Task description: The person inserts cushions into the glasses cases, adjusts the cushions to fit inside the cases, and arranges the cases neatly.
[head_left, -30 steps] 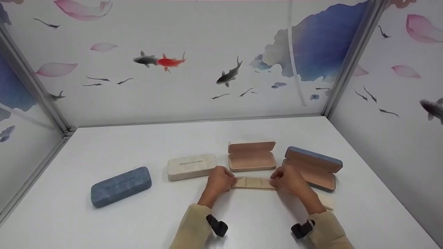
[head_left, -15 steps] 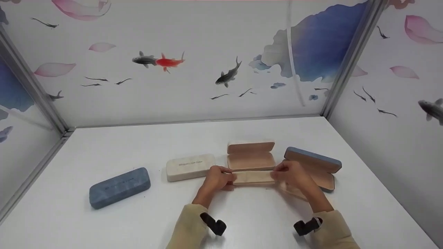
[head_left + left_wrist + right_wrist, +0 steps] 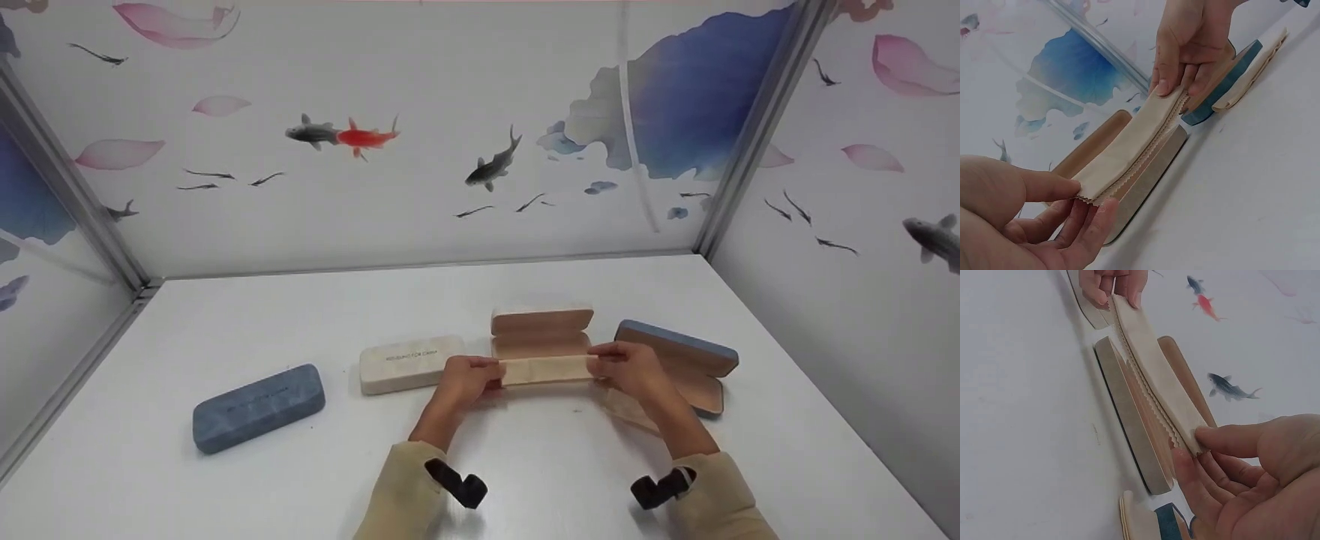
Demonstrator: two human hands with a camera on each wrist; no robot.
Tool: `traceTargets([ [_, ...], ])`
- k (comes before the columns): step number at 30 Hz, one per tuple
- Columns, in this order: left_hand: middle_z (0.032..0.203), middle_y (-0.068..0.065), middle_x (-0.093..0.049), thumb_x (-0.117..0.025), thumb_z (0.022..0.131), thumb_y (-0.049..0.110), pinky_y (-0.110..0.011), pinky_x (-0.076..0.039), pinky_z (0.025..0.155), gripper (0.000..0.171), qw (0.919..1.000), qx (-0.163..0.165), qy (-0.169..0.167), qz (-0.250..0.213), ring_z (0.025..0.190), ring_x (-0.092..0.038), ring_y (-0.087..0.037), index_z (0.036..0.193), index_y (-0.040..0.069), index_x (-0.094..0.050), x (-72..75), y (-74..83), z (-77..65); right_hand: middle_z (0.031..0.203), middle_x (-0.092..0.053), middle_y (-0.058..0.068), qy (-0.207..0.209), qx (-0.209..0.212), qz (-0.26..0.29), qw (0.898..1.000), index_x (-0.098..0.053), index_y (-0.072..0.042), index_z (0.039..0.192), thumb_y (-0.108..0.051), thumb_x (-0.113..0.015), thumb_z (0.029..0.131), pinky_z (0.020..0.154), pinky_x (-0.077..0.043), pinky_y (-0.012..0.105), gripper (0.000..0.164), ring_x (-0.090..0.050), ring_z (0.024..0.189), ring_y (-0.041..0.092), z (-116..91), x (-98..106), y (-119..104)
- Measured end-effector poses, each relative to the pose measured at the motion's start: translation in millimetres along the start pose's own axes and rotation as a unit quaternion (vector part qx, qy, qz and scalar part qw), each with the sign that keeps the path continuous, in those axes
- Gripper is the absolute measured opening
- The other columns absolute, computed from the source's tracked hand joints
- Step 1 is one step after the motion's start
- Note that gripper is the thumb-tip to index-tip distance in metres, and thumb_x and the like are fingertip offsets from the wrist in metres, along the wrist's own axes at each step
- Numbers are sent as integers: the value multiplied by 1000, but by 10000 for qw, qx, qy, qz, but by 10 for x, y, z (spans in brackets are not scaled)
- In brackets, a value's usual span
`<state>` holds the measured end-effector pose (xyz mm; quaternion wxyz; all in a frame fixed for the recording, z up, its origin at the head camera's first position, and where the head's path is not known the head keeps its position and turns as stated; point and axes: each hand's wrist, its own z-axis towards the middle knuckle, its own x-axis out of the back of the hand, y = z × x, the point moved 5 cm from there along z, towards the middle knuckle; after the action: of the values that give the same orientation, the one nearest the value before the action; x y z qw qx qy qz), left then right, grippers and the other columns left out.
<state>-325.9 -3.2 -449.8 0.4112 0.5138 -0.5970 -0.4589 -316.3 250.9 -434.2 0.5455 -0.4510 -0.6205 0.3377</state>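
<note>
A folded beige cloth (image 3: 547,370) with zigzag-cut edges is stretched lengthwise between both hands. My left hand (image 3: 466,384) pinches its left end between thumb and fingers. At the other end, my right hand (image 3: 631,373) pinches it the same way. Behind and below the cloth lies an open cream glasses case (image 3: 541,344) with a tan lining. In the right wrist view the cloth is held above the case's lower half (image 3: 1129,416), partly hiding its inside. An open blue glasses case (image 3: 686,360) stands beside my right hand, which covers part of it.
A closed cream case (image 3: 411,364) lies just left of my left hand. Farther left is a closed blue case (image 3: 259,409). Another folded cloth (image 3: 1252,70) lies on the white table (image 3: 300,495) near the blue open case. Printed panels (image 3: 420,225) enclose the back and sides.
Both hands have lifted the folded cloth off the tabletop and carried it away from the body, from in front of the open cream case to over its near part.
</note>
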Motion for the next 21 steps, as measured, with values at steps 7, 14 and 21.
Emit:
traceTargets([
  [7, 105, -19, -73, -65, 92, -1, -33, -62, 80, 27, 9994, 4, 337, 15, 77, -69, -12, 117, -9, -68, 20, 52, 40, 110, -68, 15, 399, 114, -106, 9991, -65, 2, 125, -11, -68, 95, 80, -59, 26, 33, -66, 84, 13, 17, -5, -51],
  [14, 102, -20, -73, -64, 91, -4, -30, -62, 71, 22, 9981, -67, 606, 45, 69, -68, -12, 111, -11, -70, 51, 144, 119, 105, -69, 14, 563, 212, -38, 9982, -65, 4, 123, -11, -68, 95, 75, -58, 23, 32, -63, 79, 10, 101, -23, -63],
  [21, 104, -21, -74, -65, 91, -3, -28, -62, 68, 19, 9960, 94, 809, 370, 65, -71, -13, 108, -7, -72, 57, 184, 232, 105, -67, 14, 688, 181, -507, 9962, -64, 1, 122, -14, -65, 97, 82, -58, 30, 29, -63, 85, 18, 199, -53, -157],
])
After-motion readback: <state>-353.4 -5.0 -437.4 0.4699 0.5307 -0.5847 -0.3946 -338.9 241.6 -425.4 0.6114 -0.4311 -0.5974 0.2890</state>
